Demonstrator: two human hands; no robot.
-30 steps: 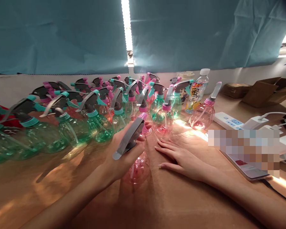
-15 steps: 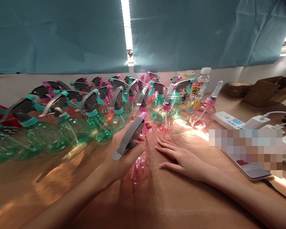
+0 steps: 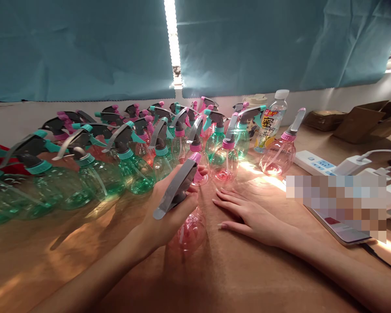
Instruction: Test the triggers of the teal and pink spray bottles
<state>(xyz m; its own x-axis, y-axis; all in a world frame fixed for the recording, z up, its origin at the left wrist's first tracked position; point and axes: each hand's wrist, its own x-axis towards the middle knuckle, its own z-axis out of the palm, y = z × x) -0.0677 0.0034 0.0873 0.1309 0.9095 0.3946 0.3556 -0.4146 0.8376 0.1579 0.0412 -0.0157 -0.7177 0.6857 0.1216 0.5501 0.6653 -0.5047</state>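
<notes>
My left hand (image 3: 169,204) is closed around the neck and trigger head of a pink spray bottle (image 3: 189,232). That bottle stands upright on the brown table (image 3: 247,278), its grey and pink nozzle pointing away from me; the fingers hide its collar. To its right, my right hand (image 3: 243,213) lies flat on the table with the fingers slightly spread, holding nothing. Just beyond the hands stand a pink spray bottle (image 3: 224,167) and a green spray bottle (image 3: 136,174), part of a crowd of similar bottles.
Several green and pink spray bottles fill the left and back. At right are a lone pink spray bottle (image 3: 278,154), a drink bottle (image 3: 270,124), a power strip (image 3: 316,163) with chargers, a partly blurred phone (image 3: 342,230) and cardboard boxes (image 3: 361,121). A teal cloth (image 3: 84,52) hangs behind.
Almost nothing differs. Both hands and the held spray bottle stay in place, with only a very slight shift of the camera view.
</notes>
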